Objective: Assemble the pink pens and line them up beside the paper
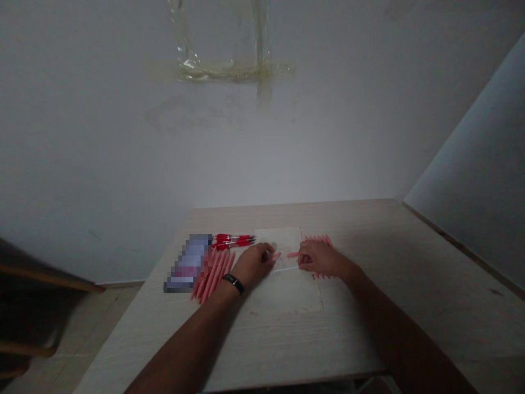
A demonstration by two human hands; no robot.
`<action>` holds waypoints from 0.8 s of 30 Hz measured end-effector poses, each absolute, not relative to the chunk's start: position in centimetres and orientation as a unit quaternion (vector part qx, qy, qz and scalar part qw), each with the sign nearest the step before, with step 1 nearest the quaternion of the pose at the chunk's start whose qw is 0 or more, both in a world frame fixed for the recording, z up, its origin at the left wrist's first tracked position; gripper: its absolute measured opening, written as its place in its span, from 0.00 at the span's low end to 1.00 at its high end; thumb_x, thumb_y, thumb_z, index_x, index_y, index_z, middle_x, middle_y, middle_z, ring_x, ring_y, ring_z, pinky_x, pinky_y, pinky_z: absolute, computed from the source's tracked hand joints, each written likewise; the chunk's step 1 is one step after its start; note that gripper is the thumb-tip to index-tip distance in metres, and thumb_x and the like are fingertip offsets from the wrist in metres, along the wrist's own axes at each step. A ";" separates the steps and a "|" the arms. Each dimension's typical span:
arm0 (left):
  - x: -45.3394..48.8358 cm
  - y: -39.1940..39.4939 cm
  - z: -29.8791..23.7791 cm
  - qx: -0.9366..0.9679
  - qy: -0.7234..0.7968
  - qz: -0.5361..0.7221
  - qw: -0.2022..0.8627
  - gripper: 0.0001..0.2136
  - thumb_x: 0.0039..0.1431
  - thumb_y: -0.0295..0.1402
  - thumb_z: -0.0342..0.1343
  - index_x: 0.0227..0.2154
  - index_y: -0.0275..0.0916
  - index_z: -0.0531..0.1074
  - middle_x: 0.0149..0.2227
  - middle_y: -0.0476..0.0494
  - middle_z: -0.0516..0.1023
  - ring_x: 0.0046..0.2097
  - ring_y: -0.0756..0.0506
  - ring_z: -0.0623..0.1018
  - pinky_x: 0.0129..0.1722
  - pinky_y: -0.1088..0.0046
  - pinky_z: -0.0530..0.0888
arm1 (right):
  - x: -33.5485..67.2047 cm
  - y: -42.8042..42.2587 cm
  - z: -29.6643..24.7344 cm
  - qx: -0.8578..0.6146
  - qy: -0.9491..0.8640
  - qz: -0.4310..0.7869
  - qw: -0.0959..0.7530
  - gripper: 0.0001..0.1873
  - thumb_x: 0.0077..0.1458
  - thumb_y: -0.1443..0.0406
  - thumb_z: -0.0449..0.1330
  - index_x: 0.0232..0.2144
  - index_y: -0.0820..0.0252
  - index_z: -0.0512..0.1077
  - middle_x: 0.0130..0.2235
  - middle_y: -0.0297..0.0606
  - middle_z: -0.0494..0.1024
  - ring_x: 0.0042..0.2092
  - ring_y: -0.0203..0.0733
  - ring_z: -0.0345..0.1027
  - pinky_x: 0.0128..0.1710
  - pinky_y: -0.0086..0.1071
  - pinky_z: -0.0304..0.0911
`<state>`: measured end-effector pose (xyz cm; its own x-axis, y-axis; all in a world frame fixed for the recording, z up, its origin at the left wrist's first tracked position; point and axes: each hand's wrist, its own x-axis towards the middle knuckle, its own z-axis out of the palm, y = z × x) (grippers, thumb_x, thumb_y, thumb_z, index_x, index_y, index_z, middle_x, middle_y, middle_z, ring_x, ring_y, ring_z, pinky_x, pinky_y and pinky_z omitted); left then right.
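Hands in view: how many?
2, both the person's own: the left hand rests on a paper sheet, and the right hand lies at the sheet's right edge, over a row of pink strips.

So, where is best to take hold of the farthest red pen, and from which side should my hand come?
Take the middle of the farthest red pen from above, reaching in from the far side, probably with the left hand, the nearer one. It lies flat and close beside the other pens, so its far edge is the free one, and the middle should balance a long, thin pen.
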<state>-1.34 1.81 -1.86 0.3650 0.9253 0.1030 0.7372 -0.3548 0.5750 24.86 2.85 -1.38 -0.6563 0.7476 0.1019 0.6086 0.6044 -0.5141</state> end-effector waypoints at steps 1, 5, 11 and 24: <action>-1.3 1.8 -2.0 0.800 0.513 0.214 0.226 0.14 0.55 0.33 0.60 0.44 0.38 0.75 0.34 0.43 0.79 0.33 0.46 0.75 0.32 0.73 0.66 | 24.8 2.8 -1.3 -0.386 -0.881 0.226 0.151 0.05 0.49 0.73 0.62 0.25 0.60 0.74 0.30 0.35 0.76 0.30 0.36 0.70 0.31 0.27 0.62; -1.0 1.9 -1.7 0.804 0.481 0.249 0.245 0.11 0.59 0.35 0.56 0.42 0.38 0.75 0.35 0.44 0.77 0.34 0.47 0.73 0.32 0.73 0.66 | 24.9 2.6 -1.4 -0.422 -0.855 0.262 0.151 0.02 0.52 0.70 0.61 0.28 0.61 0.73 0.28 0.33 0.75 0.25 0.33 0.67 0.25 0.25 0.59; -0.7 1.7 -0.1 0.768 0.475 0.341 0.261 0.05 0.57 0.32 0.57 0.34 0.37 0.72 0.33 0.46 0.76 0.34 0.48 0.74 0.33 0.75 0.68 | 25.1 2.6 -1.5 -0.423 -0.852 0.280 0.129 0.01 0.53 0.69 0.61 0.30 0.62 0.73 0.32 0.36 0.76 0.25 0.32 0.68 0.25 0.24 0.60; -0.6 1.6 -0.2 0.755 0.495 0.342 0.262 0.06 0.57 0.31 0.56 0.37 0.37 0.72 0.33 0.46 0.79 0.35 0.48 0.77 0.34 0.74 0.71 | 25.0 2.9 -1.8 -0.416 -0.852 0.292 0.125 0.01 0.52 0.70 0.60 0.29 0.62 0.73 0.30 0.35 0.76 0.22 0.31 0.67 0.24 0.25 0.61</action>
